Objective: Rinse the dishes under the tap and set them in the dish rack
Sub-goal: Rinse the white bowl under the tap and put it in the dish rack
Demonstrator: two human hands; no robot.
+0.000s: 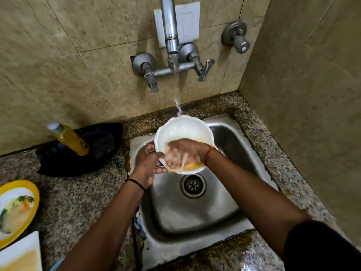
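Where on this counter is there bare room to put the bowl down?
Bare granite lies between the yellow-rimmed plate and the sink rim, in front of the black pan. Another strip runs right of the sink, along the wall. The left edge is crowded by the plate and a white dish.

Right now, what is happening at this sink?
A person is rinsing a white bowl over the steel sink. The left hand grips the bowl's rim, and the right hand rubs inside it. Water runs from the tap onto the far rim. A yellow-rimmed plate waits on the counter.
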